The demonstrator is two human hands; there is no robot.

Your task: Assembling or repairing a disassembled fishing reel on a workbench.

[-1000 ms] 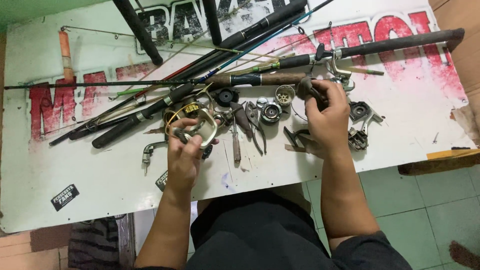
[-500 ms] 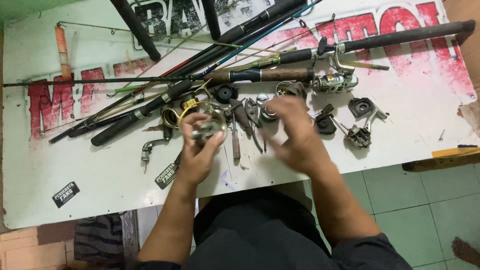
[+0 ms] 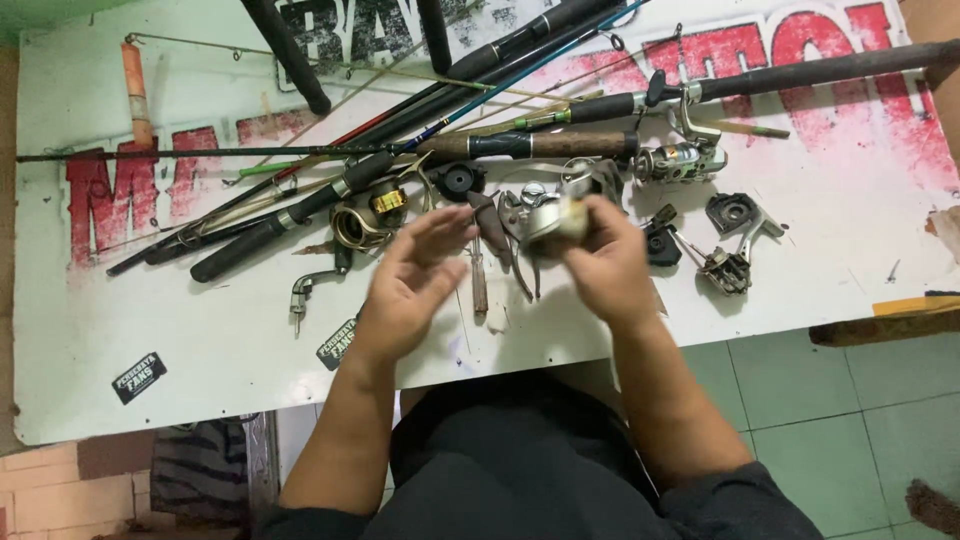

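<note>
My right hand (image 3: 612, 272) is closed around a silvery round reel part (image 3: 553, 220), held just above the white tabletop (image 3: 150, 310). My left hand (image 3: 408, 282) hovers beside it, fingers spread and holding nothing. Between the two hands lie dark pliers (image 3: 512, 238) and a thin screwdriver (image 3: 479, 282). A gold-and-black spool (image 3: 365, 215) sits just beyond my left hand. The hand motion is slightly blurred.
Several fishing rods (image 3: 480, 145) lie across the back of the table, one carrying a silver spinning reel (image 3: 682, 160). Loose reel parts (image 3: 732, 240) lie right of my right hand, a crank handle (image 3: 305, 288) to the left. Green floor tiles (image 3: 840, 400) show at lower right.
The silvery reel part has passed from my left hand to my right. My right hand came back from the parts on the right to the middle; my left hand opened.
</note>
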